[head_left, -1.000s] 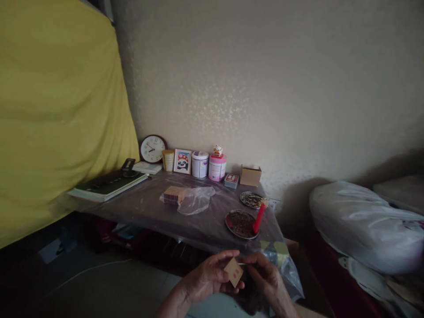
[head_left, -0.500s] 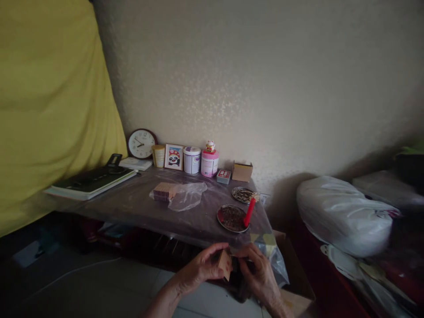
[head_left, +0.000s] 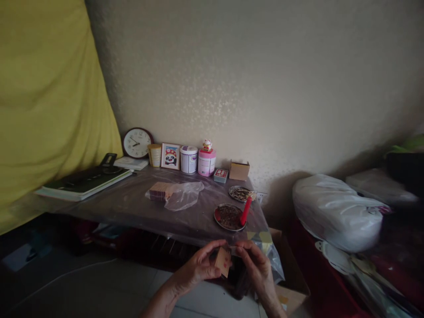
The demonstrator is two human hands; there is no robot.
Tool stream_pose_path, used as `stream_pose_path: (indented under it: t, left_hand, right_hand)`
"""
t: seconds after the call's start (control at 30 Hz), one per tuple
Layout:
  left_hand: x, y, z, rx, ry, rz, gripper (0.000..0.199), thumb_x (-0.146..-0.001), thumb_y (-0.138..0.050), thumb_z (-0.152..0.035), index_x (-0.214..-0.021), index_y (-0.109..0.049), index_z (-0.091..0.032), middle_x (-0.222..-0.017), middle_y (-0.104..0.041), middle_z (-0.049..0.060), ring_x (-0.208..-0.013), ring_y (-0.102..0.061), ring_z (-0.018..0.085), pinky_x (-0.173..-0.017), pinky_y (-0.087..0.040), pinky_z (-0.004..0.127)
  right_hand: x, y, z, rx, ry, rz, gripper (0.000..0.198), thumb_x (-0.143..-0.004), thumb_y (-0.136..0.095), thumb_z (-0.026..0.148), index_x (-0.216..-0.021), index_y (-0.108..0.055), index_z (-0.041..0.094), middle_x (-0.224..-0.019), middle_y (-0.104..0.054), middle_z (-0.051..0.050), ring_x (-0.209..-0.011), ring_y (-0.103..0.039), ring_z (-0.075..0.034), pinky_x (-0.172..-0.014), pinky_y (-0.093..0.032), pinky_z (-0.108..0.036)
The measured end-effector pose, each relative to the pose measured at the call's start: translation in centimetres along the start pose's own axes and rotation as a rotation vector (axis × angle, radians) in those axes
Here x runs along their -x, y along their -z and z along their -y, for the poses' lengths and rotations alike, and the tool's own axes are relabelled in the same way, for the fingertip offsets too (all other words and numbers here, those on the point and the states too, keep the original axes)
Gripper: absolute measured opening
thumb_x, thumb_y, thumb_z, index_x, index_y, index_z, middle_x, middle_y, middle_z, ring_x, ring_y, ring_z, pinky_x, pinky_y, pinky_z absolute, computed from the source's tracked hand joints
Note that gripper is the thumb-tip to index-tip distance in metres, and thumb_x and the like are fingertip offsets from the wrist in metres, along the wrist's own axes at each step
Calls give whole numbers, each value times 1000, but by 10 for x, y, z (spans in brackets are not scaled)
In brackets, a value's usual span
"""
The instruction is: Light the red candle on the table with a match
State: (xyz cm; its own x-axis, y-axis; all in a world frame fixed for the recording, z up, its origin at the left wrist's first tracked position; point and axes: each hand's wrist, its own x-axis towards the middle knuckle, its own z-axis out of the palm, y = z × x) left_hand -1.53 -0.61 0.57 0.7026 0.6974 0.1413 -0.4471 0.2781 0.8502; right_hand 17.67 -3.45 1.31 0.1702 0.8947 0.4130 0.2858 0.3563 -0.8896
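My left hand (head_left: pixel 205 263) holds a small tan matchbox (head_left: pixel 223 261) with red print, thumb below and fingers above. Close to its right end, the fingers of my right hand (head_left: pixel 253 260) are pinched together. A pale sliver shows at those fingertips, too small to name. Both hands are in front of the table's near edge, over the floor. Beyond them on the table, a red candle (head_left: pixel 245 211) leans at the rim of a round metal plate (head_left: pixel 217 224) of dark bits. Behind it lies a second plate with matchsticks (head_left: pixel 247 193).
A pack of small boxes (head_left: pixel 159 191) lies in torn clear plastic (head_left: pixel 183 195). Along the wall stand a clock (head_left: pixel 138 142), a panda picture (head_left: pixel 170 156), tins (head_left: pixel 189 160) and an open carton (head_left: pixel 239 170). A white bag (head_left: pixel 338 212) sits at right; a cardboard box (head_left: pixel 291 293) is below.
My right hand has turned and risen slightly, its fingertips now pinching beside the matchbox's end. The matchbox's printed face has turned more towards me. The view has shifted a little.
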Motion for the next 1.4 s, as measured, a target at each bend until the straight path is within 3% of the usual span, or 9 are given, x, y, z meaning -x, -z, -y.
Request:
stream_pose_path:
  t: [0.07,0.23,0.43,0.53,0.7,0.93,1.2,1.4]
  left_hand:
    - [0,0,0,-3,-4,-1,63,-67,-73,-23,-125,-48,-22,-121,-58,12,-111,-53,29,-94,-37,44]
    - [0,0,-2,-5,-6,-4,63,-67,-73,-22,-125,-47,-22,-117,-60,11,-110,-54,28,-93,-38,43]
    - [-1,-1,-4,-18,-42,-37,63,-67,-73,-24,-125,-48,-22,-118,-59,10,-109,-53,26,-91,-38,40]
    - [-2,-2,-4,-5,-78,-59,61,-67,-73,-25,-123,-50,-22,-120,-58,10,-112,-50,26,-93,-36,38]
    - [-5,-1,-3,26,-139,-83,56,-68,-72,-23,-120,-53,-22,-127,-53,11,-114,-48,26,-94,-35,37]
    - [-11,1,0,72,-213,-155,55,-64,-76,-25,-115,-57,-22,-115,-59,8,-102,-54,22,-89,-38,34]
    - [-11,3,1,20,-237,-215,49,-66,-75,-24,-112,-58,-23,-115,-60,8,-104,-54,22,-85,-39,32]
    - [-11,2,-1,-26,-246,-236,50,-66,-75,-27,-112,-57,-22,-114,-61,9,-107,-55,24,-87,-39,35]
  right_hand:
    - [0,1,0,-6,-1,-29,23,-78,-62,41,-84,-66,19,-81,-67,-5,-78,-62,-17,-71,-52,-25]
    - [2,0,1,11,0,51,21,-80,-60,39,-85,-66,19,-81,-67,-4,-78,-63,-16,-72,-51,-23]
    - [-2,1,3,-83,-64,-122,28,-76,-63,45,-84,-64,19,-84,-69,-4,-79,-65,-18,-74,-52,-26]
    - [-4,1,0,-119,-114,-126,30,-76,-62,47,-86,-64,19,-84,-70,-5,-78,-66,-20,-75,-53,-29]
    - [-2,-5,-4,-89,-82,-63,28,-77,-61,44,-92,-63,21,-93,-69,-5,-90,-64,-20,-83,-50,-28]
    - [3,-16,6,43,-26,180,40,-81,-56,44,-115,-55,23,-122,-57,-8,-116,-52,-23,-98,-43,-34]
    - [3,-20,3,115,36,180,48,-77,-60,45,-119,-54,23,-126,-55,-8,-120,-49,-26,-101,-41,-36]
    - [3,-23,8,105,48,158,38,-78,-61,39,-113,-59,24,-118,-61,-6,-113,-55,-22,-96,-45,-28]
